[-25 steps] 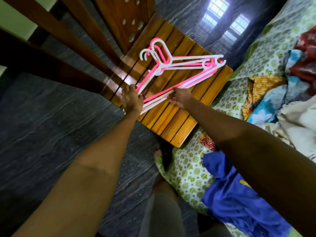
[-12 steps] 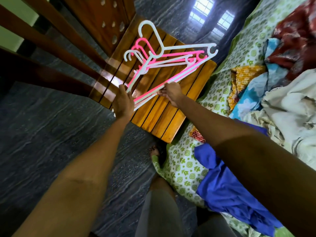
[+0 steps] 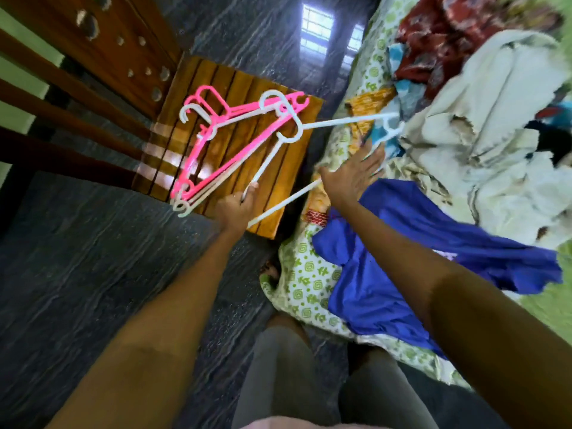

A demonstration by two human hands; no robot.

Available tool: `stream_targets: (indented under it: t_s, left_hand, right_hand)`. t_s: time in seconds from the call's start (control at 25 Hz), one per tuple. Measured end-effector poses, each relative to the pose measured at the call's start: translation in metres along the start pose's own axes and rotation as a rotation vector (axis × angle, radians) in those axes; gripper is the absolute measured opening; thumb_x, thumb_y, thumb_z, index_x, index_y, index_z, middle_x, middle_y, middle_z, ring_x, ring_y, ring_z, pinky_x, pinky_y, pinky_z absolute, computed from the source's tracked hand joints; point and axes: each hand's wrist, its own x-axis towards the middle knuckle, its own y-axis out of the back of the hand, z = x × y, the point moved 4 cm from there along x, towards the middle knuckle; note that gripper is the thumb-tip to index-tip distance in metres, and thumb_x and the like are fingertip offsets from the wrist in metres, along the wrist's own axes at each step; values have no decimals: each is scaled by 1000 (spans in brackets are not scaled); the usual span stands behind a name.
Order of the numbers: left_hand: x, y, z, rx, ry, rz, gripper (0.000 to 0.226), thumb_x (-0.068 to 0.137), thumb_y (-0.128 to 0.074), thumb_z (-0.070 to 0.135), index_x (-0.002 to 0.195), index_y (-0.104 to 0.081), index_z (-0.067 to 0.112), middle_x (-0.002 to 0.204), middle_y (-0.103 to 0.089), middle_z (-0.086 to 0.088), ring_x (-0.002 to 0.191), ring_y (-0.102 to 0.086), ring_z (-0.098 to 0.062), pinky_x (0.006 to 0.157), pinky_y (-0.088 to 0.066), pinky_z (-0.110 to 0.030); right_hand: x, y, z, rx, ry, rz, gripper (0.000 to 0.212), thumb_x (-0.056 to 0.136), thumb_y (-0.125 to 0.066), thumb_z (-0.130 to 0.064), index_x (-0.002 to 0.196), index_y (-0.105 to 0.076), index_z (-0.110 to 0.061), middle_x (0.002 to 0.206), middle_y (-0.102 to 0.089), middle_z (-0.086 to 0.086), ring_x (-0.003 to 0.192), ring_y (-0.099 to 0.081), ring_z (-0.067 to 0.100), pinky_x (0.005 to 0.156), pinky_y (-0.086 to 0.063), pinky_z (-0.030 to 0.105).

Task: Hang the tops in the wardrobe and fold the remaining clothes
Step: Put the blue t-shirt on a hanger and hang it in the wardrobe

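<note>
clearly the task has barely begun: nothing hangs yet and nothing is folded. nearest, a blue top [image 3: 402, 258] lies crumpled on the patterned bed sheet [image 3: 305, 283]. the left hand [image 3: 236, 209] has its fingers curled around one end of a white hanger [image 3: 337, 122]; the right hand [image 3: 353, 178], fingers spread and straight, rests against its lower bar. the hanger's long axis runs from the left hand up and rightward toward the bed, its far tip over the heaped clothes [image 3: 483, 125]. left of it, a bunch of pink and white hangers [image 3: 223, 150] lies on a wooden stool [image 3: 235, 78], hooks pointing away. the wardrobe itself is not in view.
</note>
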Motion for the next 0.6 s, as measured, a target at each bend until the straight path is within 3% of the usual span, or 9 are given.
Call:
stream_targets:
  t_s: [0.08, 0.12, 0.2, 0.24, 0.32, 0.4, 0.52, 0.6]
  left_hand:
    - [-20, -24, 25, 76, -77, -83, 60, 93, -50, 46, 50, -38, 6, 51, -42, -15, 60, -51, -33, 55, -27, -34]
    - [-30, -36, 38, 135, -109, -131, 58, 93, -50, 46, 54, -45, 3, 57, -50, -23, 65, -55, -35, 56, -29, -35]
    - [-56, -70, 69, 240, -195, -230, 58, 92, -50, 49, 57, -52, 2, 71, -60, -28, 73, -59, -37, 57, -33, -37]
    - [-70, -87, 85, 273, -237, -269, 58, 91, -50, 49, 53, -49, 6, 72, -61, -28, 74, -60, -37, 58, -33, -36]
    - [-94, -125, 111, 321, -301, -322, 59, 90, -51, 51, 47, -36, 14, 68, -60, -25, 71, -59, -36, 57, -32, -36]
    - [-115, -165, 137, 343, -370, -371, 60, 90, -52, 52, 47, -30, 17, 61, -56, -21, 66, -55, -33, 58, -32, -38]
    - [-137, -216, 175, 367, -502, -454, 61, 89, -48, 56, 49, -25, 17, 46, -34, -3, 51, -42, -24, 52, -27, -36]
    - [-144, -244, 199, 396, -535, -469, 59, 93, -45, 52, 51, -26, 16, 46, -31, 0, 51, -40, -22, 53, -27, -34]
  right_hand:
    - [12, 32, 35, -177, 146, 47, 103, 73, -67, -37, 149, -7, -3, 155, -4, 22, 144, -2, 37, 114, 3, 50]
    - [18, 44, 52, -207, 229, 8, 99, 74, -64, -37, 149, -10, -3, 154, -12, 22, 143, -9, 37, 114, 1, 48]
    - [31, 64, 103, -62, 336, -172, 79, 76, -61, -34, 142, -31, -3, 139, -43, 21, 130, -38, 36, 108, -22, 42]
    - [36, 72, 133, 57, 327, -272, 64, 77, -64, -28, 132, -43, -3, 123, -57, 18, 116, -51, 34, 95, -34, 39]
    - [43, 92, 197, 259, 197, -393, 44, 75, -73, -19, 114, -57, -5, 95, -64, 9, 91, -59, 28, 77, -41, 33]
    - [51, 109, 257, 382, 34, -444, 35, 76, -76, -29, 99, -64, -5, 80, -61, 7, 75, -55, 20, 70, -41, 31]
    - [64, 127, 328, 366, -94, -399, 42, 88, -62, -38, 81, -64, 4, 62, -50, 10, 63, -47, 21, 64, -34, 32]
    - [72, 136, 365, 378, -159, -344, 45, 93, -55, -34, 63, -52, 0, 58, -43, 11, 57, -41, 20, 62, -29, 32]
